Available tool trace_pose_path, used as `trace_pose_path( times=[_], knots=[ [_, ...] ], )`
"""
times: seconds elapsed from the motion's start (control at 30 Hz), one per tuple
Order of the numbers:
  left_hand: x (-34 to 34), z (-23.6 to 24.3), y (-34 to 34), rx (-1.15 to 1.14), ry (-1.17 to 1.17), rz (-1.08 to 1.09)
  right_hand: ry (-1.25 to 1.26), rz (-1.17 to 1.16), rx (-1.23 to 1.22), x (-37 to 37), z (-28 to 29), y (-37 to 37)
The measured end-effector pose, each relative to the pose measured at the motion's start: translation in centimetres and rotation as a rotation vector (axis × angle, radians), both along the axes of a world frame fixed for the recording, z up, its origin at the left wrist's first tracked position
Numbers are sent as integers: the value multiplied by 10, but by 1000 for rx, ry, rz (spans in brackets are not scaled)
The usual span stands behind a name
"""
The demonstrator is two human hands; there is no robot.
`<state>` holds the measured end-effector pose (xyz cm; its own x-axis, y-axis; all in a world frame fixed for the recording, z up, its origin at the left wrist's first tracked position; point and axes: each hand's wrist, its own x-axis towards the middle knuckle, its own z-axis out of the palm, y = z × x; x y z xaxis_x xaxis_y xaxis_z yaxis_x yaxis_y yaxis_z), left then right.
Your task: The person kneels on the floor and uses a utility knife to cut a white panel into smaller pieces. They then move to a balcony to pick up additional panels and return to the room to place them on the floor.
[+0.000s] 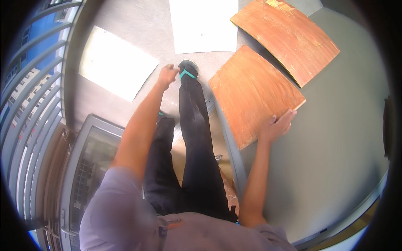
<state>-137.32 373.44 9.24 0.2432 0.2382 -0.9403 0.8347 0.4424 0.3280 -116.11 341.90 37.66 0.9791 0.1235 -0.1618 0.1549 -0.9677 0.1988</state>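
Likely panel-handling: my right hand (276,127) touched the nearer wooden panel (254,94), beside the farther panel (289,37); couldn't tell if clamped. Left hand (168,76) empty, fingers apart. Next called for steadier support.

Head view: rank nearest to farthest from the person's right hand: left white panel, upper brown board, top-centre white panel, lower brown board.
From the right hand:
1. Lower brown board: hand at its lower-right edge
2. Upper brown board: upper right
3. Top-centre white panel: ahead, leftward
4. Left white panel: far left
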Motion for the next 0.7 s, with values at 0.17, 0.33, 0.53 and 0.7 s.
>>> trace_pose_path(
  times=[0.17, 0.33, 0.53, 0.7],
  knots=[
    [65, -83, -34, -333, 7, 772, -27, -13, -4, 4, 8, 27],
    [118, -135, -44, -372, 112, 1425, -68, 10, 3, 6, -5, 22],
    [100, -164, -45, -291, -134, 1627, -125, 37, -18, 12, -13, 19],
    [65, -123, -16, 39, -114, 1136, -127, 12, -56, 3, -8, 17]
  ],
)
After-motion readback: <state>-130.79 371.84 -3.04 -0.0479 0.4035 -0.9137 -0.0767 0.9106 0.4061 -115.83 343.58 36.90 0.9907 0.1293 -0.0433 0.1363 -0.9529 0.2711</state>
